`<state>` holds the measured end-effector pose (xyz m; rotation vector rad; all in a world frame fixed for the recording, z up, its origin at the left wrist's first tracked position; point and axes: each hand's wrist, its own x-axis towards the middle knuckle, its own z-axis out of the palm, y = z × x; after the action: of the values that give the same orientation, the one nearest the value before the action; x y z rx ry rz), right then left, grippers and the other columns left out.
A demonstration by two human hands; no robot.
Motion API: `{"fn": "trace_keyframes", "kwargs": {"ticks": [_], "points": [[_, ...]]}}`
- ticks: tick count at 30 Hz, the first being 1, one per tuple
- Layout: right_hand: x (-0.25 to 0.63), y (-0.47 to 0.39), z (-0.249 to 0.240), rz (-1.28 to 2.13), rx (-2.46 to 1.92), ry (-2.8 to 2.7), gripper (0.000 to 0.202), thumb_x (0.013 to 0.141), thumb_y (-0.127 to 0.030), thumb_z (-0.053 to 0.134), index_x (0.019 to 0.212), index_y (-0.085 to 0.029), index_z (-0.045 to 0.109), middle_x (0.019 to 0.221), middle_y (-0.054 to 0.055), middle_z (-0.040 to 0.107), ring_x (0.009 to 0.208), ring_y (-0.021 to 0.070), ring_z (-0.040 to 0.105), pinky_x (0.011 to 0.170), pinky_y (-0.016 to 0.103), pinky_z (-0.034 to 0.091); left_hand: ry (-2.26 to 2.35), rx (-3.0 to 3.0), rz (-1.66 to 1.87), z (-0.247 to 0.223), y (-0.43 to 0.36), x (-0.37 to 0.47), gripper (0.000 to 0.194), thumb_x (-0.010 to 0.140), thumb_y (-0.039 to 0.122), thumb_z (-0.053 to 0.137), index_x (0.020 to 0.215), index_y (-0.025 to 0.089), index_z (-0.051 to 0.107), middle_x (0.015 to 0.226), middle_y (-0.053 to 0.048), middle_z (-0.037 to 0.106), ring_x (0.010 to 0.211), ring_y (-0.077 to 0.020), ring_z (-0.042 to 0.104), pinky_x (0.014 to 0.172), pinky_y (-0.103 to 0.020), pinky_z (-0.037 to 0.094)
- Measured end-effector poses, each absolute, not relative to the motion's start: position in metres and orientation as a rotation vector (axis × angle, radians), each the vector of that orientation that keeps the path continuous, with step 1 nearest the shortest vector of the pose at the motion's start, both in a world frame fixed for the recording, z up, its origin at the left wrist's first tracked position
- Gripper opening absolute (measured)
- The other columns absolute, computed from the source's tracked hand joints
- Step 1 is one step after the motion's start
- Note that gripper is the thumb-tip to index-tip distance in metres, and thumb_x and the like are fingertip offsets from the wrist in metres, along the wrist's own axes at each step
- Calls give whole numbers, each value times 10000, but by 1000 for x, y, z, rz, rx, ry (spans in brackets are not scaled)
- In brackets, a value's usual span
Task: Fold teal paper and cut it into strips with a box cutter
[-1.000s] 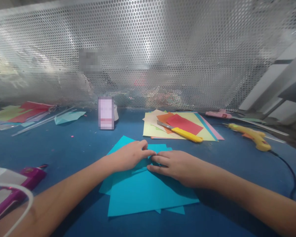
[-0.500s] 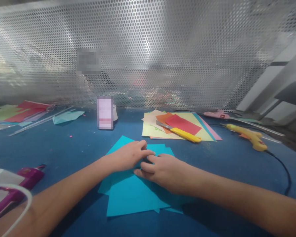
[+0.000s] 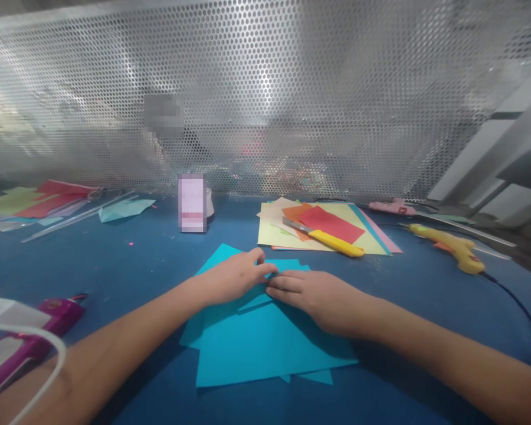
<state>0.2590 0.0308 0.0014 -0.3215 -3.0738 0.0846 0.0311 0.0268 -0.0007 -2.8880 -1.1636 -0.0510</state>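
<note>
Several bright blue paper sheets (image 3: 248, 354) lie loosely stacked at angles on the table in front of me. On top of them is a smaller folded piece of blue paper (image 3: 255, 303), mostly under my hands. My left hand (image 3: 232, 276) rests over its upper left part, closed, with thumb and fingertips on the paper. From the other side, my right hand (image 3: 316, 298) presses its fingers together at the fold, their tips close to the left thumb. How the fingers grip the paper underneath is hidden.
A yellow utility knife (image 3: 336, 242), blade out, lies on coloured papers (image 3: 269, 230). To the right is a yellow glue gun (image 3: 454, 245) with its cord; a pink glue gun (image 3: 392, 206) sits behind. A phone (image 3: 192, 203) stands upright. A purple device (image 3: 55, 319) lies left.
My right hand has shifted slightly right and its curled fingers have straightened and drawn together. More of the folded paper's lower edge shows. My left hand stays nearly in place.
</note>
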Motion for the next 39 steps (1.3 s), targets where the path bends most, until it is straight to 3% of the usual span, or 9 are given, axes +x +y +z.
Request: {"fn": "trace_keyframes", "kwargs": {"ticks": [10, 18, 39], "points": [[260, 28, 1, 114, -319, -3080, 579, 809, -4, 398, 1387, -37, 425, 1350, 213, 533, 1269, 300, 476, 909, 486, 511, -1147, -2898, -51, -1, 26, 30, 257, 1005, 256, 356, 1181, 234, 542, 1043, -65, 507, 778, -163, 510, 671, -250, 413], [265, 33, 5, -161, -107, -3056, 443, 878, -57, 412, 1310, -77, 507, 1208, 202, 628, 1073, 274, 599, 770, 409, 543, -1192, -2962, -92, 1, 25, 30, 293, 1005, 240, 338, 1210, 243, 549, 1051, -78, 497, 796, -176, 512, 676, -266, 414], [242, 23, 5, -181, -116, -3111, 504, 822, -129, 524, 1324, -159, 487, 1122, 86, 632, 953, 248, 556, 680, 358, 417, -1154, -2941, -22, -1, 24, 33, 303, 940, 210, 529, 1242, 228, 549, 1055, -84, 500, 804, -178, 513, 696, -273, 420]]}}
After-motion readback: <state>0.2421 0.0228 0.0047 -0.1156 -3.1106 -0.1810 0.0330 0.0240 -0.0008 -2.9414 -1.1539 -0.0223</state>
